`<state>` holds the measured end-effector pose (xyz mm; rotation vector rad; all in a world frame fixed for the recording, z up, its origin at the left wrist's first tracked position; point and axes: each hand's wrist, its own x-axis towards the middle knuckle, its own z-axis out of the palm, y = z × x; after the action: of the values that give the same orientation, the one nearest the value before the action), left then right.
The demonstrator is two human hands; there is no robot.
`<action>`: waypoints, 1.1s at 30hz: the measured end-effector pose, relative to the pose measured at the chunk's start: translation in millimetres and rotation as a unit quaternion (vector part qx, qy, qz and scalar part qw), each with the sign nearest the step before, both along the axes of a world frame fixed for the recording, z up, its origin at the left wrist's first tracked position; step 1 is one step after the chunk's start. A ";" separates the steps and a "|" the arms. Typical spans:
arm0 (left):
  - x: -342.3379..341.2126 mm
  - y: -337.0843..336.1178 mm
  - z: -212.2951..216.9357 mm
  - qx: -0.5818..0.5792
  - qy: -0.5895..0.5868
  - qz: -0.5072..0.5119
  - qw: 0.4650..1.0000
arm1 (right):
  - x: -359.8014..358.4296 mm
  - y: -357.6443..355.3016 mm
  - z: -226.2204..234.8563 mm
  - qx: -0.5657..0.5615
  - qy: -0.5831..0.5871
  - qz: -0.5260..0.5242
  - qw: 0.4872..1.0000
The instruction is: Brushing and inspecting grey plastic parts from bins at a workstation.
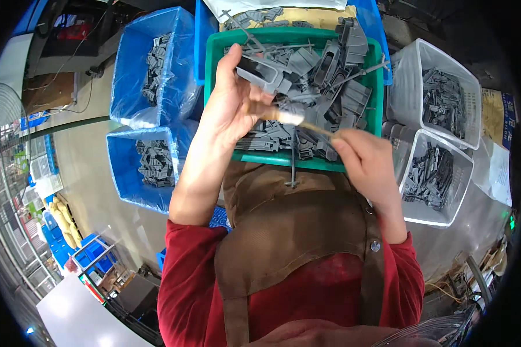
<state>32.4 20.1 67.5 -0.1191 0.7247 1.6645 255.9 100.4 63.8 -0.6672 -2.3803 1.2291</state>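
Red cloth point(307, 295), hollow grey part point(261, 72)

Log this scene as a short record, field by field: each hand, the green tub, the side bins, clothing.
Left hand: holds a hollow grey part, thumb against it
Right hand: fingers curled at one end of a slender tan object; blurred, grip and kind unclear
Green tub: heaped with grey pieces
Left side: two blue bins, grey pieces inside
Right side: two whitish bins, grey pieces inside
Clothing: brown apron, red sleeves
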 end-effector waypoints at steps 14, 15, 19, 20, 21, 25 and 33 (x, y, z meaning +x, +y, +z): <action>-14.8 -8.5 -21.3 0.083 0.028 0.065 0.994 | -3.4 3.2 10.4 -0.070 -0.019 0.008 0.997; -12.7 -7.3 -19.8 0.036 0.051 0.106 0.992 | -2.4 1.6 8.0 -0.052 0.000 0.032 0.998; -11.5 -12.9 -19.2 0.019 0.061 0.104 0.993 | -4.9 10.6 12.8 -0.032 -0.011 0.003 0.999; -13.7 -15.2 -21.9 0.077 -0.037 0.073 0.994 | -4.4 13.0 11.5 -0.034 -0.002 -0.002 0.999; -12.2 -15.2 -19.1 0.052 -0.041 0.080 0.995 | -4.5 14.8 12.2 -0.035 0.000 0.000 0.999; -10.1 -18.6 -18.5 0.085 -0.010 0.069 0.994 | -7.9 10.4 19.6 -0.062 -0.026 -0.020 0.998; -13.9 -18.0 -15.7 0.143 0.054 0.084 0.985 | -7.2 9.3 20.3 -0.053 -0.006 0.001 0.999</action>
<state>18.5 2.1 51.7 0.1177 0.5610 1.9305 248.7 109.7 84.1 -0.7063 -2.3393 1.3641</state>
